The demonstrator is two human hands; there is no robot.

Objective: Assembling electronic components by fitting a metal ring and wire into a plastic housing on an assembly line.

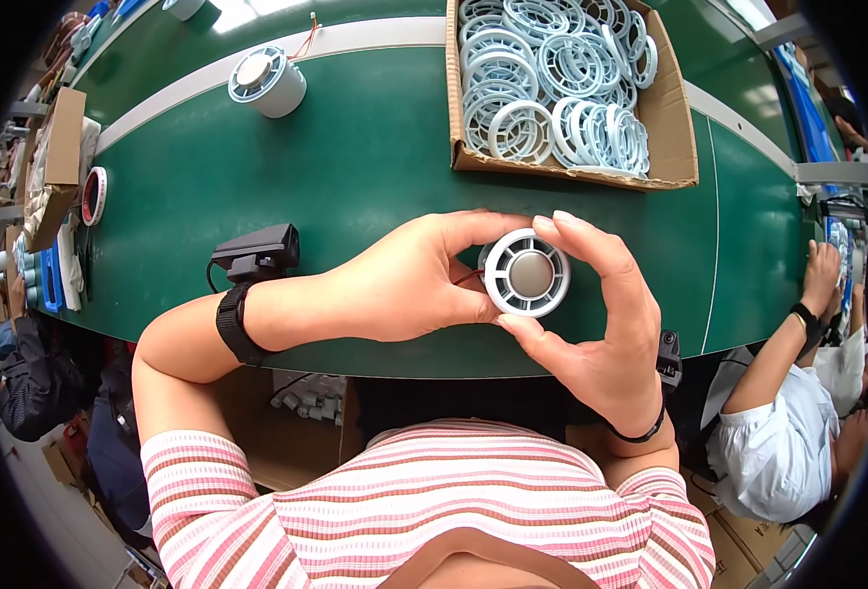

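Observation:
Between my two hands, near the table's front edge, is a round motor unit [532, 276] with a pale slotted ring around a grey centre disc. Its face points up, and a dark red wire runs from its left side. My left hand [429, 273] pinches that side between thumb and fingers. From the right, my right hand [610, 294] curves round the ring, fingertips at the upper rim and thumb at the lower rim. The underside of the unit is hidden.
An open cardboard box [576, 179] of pale blue slotted rings stands at the back right. A similar cylindrical unit [275, 86] with wires stands at the back left. A tape roll [94, 195] lies at far left. Another person's arm [782, 339] is at the right.

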